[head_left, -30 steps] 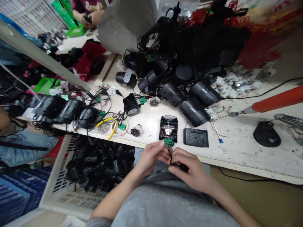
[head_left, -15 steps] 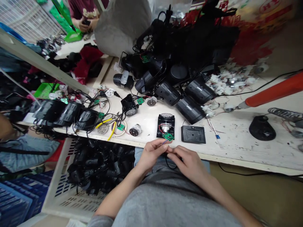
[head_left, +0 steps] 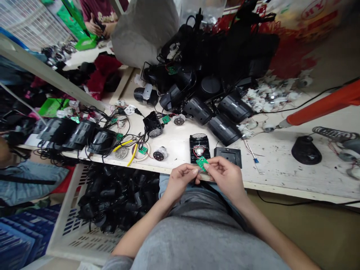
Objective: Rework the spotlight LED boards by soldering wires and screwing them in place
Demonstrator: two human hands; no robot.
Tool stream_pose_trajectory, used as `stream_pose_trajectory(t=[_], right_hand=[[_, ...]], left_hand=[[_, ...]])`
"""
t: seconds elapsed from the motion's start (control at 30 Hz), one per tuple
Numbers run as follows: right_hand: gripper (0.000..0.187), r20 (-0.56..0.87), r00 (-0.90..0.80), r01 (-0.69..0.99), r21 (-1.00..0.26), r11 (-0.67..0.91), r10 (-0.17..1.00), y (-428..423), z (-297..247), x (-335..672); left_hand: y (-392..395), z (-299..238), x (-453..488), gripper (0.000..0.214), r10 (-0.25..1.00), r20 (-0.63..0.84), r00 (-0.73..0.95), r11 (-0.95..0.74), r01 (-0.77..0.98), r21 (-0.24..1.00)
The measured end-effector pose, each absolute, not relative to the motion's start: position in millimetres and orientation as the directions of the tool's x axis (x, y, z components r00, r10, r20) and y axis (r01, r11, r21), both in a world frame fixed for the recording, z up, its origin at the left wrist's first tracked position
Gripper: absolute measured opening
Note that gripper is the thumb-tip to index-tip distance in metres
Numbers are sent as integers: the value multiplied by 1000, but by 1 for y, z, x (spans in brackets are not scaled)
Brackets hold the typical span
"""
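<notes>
- 2 hands: your right hand (head_left: pixel 226 176) and left hand (head_left: pixel 180 180) close together, forearms angled inward.
- 1 green circuit board (head_left: pixel 201 163): pinched in your right hand over the counter (head_left: pixel 281 176) edge, left hand just beside it.
- 1 open black housing (head_left: pixel 199 148): on the counter, just beyond the board.

Surface: scuffed white counter (head_left: pixel 284 178)
Centre: open black housing (head_left: pixel 199 147) with red wires, just beside black cover plate (head_left: pixel 228 156)
Left: yellow-handled pliers (head_left: pixel 131 153), green circuit boards (head_left: pixel 143 150), tangled black wires (head_left: pixel 126 129)
Right: orange-handled soldering iron (head_left: pixel 323 107), metal coil (head_left: pixel 334 133), black domed object (head_left: pixel 306 150)
Back: heaped black housings (head_left: pixel 225 129), white scraps (head_left: pixel 267 98)
</notes>
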State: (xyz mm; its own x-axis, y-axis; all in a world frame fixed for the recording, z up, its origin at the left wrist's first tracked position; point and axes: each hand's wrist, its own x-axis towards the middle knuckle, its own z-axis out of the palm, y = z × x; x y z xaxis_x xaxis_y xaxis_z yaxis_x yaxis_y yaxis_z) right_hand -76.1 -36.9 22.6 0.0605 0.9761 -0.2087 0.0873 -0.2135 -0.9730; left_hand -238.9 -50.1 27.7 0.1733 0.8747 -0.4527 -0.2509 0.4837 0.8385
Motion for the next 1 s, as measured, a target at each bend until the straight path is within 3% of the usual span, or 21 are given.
stream_pose_trajectory(t=[0.43,0.5,0.6,0.7,0.8,1.0], right_hand=[[34,-180,43,107,-977,-184,983,-31,21,-70],[31,-111,62,172,-978,-120,992,-32,19,-67],[20,145,92,344,-933,105,985,-34,20,-62],[11,334,-53,419,-848,324,941,-36,26,-58],[11,371,-152,390,-829,401,916,-36,29,-54],[11,391,-196,377,-816,438,899,-33,25,-51]], left_hand=[[-43,27,-229,35,923,-379,63,384,-203,901],[-41,27,-227,37,926,-371,76,378,-199,904],[-39,29,-224,40,923,-371,103,384,-182,905],[-37,29,-222,42,929,-352,115,368,-167,915],[-36,28,-220,42,937,-327,125,343,-148,928],[-36,27,-220,41,944,-299,141,315,-113,942]])
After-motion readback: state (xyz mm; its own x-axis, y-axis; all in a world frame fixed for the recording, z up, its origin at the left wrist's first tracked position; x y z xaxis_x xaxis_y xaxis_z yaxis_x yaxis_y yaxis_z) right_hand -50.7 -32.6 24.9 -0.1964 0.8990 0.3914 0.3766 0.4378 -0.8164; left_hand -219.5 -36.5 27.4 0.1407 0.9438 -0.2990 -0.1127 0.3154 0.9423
